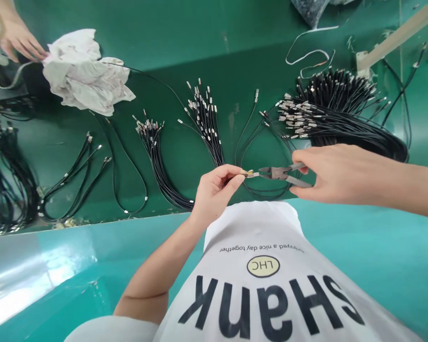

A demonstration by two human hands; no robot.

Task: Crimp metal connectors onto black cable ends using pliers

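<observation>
My left hand (216,192) pinches the end of a cable, where a small connector (251,174) with a bit of yellow pokes out past the fingertips. My right hand (337,172) is closed around the grey handles of a pair of pliers (278,173). The pliers' jaws point left and reach the connector's tip; whether they grip it, I cannot tell. Just beyond both hands lies a loose loop of black cable (243,130) with metal ends. A bundle of black cables (209,121) with pale terminals runs back from beside my left hand.
A large cable pile (345,116) lies at the right, near a slanted beige bar (399,38). Further cable bundles (160,166) are on the green table (157,35). At the upper left, another person's hand (19,40) touches a white cloth (87,71).
</observation>
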